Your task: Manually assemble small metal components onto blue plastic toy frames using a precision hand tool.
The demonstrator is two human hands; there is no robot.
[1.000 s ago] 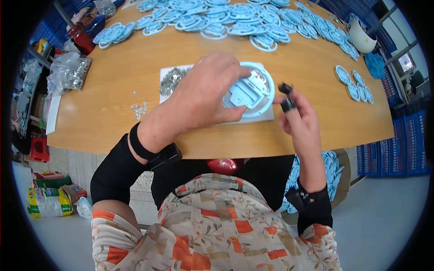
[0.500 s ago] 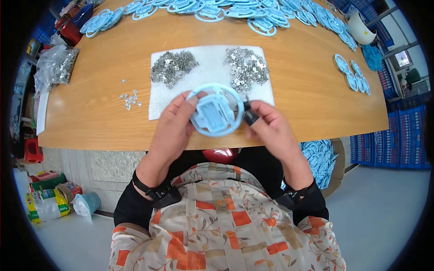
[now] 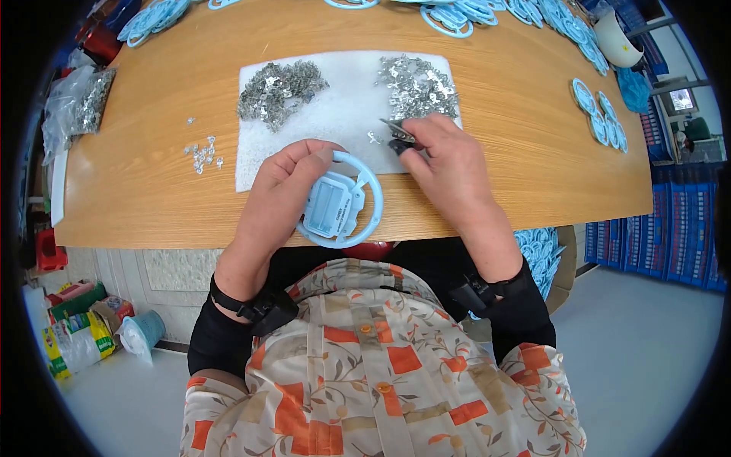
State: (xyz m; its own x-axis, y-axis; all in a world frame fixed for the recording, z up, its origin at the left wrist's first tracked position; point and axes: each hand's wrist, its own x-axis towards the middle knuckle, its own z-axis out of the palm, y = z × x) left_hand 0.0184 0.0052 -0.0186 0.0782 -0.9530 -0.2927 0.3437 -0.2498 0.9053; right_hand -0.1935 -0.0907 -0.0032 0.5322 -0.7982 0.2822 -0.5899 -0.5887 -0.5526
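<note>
My left hand (image 3: 278, 186) is closed on the upper left rim of a light-blue plastic ring part (image 3: 369, 221), shaped like a toy steering wheel with a boxy centre. It hangs tilted over the table's front edge. In my right hand (image 3: 449, 164) is a small dark tool with pointed metal tips (image 3: 402, 135), its handle mostly hidden by my fingers. The tips hover by a few loose metal clips (image 3: 375, 138) on a white foam sheet (image 3: 346, 84). Beyond them lie a right heap of small metal clips (image 3: 419, 87) and a left heap (image 3: 278, 91).
Loose clips (image 3: 202, 154) lie on the wooden table (image 3: 518, 152) left of the sheet. A plastic bag of metal parts (image 3: 91, 103) sits at the left edge. More blue parts (image 3: 457, 15) are piled at the back, and others (image 3: 601, 118) at the right. A carton of blue parts (image 3: 542, 255) stands below.
My right hand has moved up and away from the blue part, bringing the tool over the foam sheet. My left hand has shifted slightly left and turned the part.
</note>
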